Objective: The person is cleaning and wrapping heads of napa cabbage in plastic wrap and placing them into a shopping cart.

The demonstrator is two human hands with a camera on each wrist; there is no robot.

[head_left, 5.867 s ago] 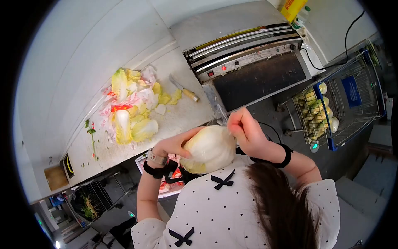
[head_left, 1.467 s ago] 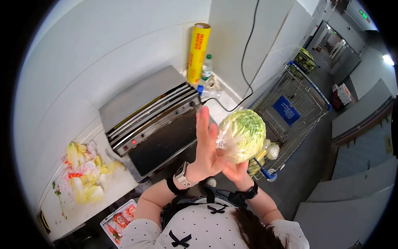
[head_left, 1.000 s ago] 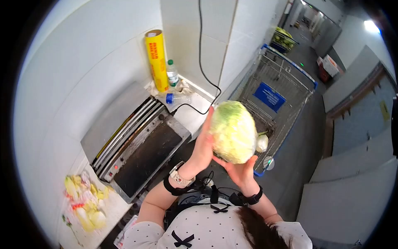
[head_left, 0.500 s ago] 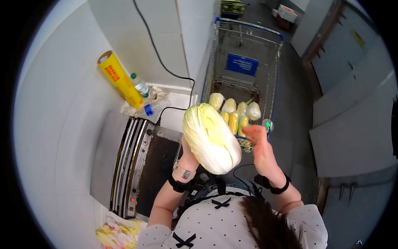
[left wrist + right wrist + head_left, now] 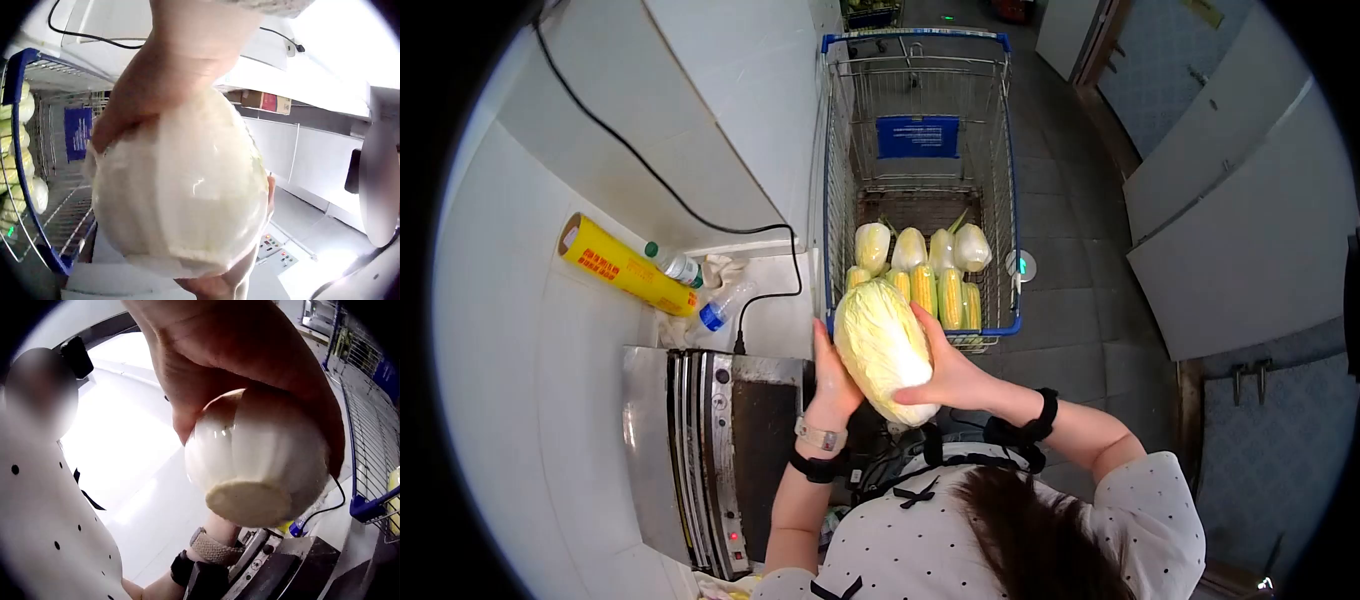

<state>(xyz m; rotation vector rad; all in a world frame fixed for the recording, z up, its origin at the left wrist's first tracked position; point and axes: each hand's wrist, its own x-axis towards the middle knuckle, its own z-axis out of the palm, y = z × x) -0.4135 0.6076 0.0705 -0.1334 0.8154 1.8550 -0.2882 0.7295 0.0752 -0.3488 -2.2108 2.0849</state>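
Observation:
A wrapped napa cabbage [image 5: 883, 345] is held between both hands in front of the person's chest. The left hand [image 5: 834, 382] supports its left side, fingers pointing up along it. Over its right side the right hand [image 5: 948, 372] curls, thumb across the white base. In the left wrist view the glossy cabbage [image 5: 181, 194] fills the middle, with the left hand [image 5: 169, 75] against it. The right wrist view shows the right hand [image 5: 244, 356] gripping the cabbage [image 5: 256, 453], its cut base facing the camera.
Beyond the hands stands a shopping cart [image 5: 1012, 190] with several cabbages [image 5: 971, 247] and corn packs [image 5: 950, 298]. At left are a wrapping machine [image 5: 650, 440], a yellow roll [image 5: 625, 265], bottles [image 5: 672, 263] and a black cable [image 5: 650, 170]. Cabinets [image 5: 1230, 220] line the right.
The view has turned from the counter with loose leaves toward the cart. The cabbage has been turned about in the hands, and the right hand, apart half a second ago, grips it again.

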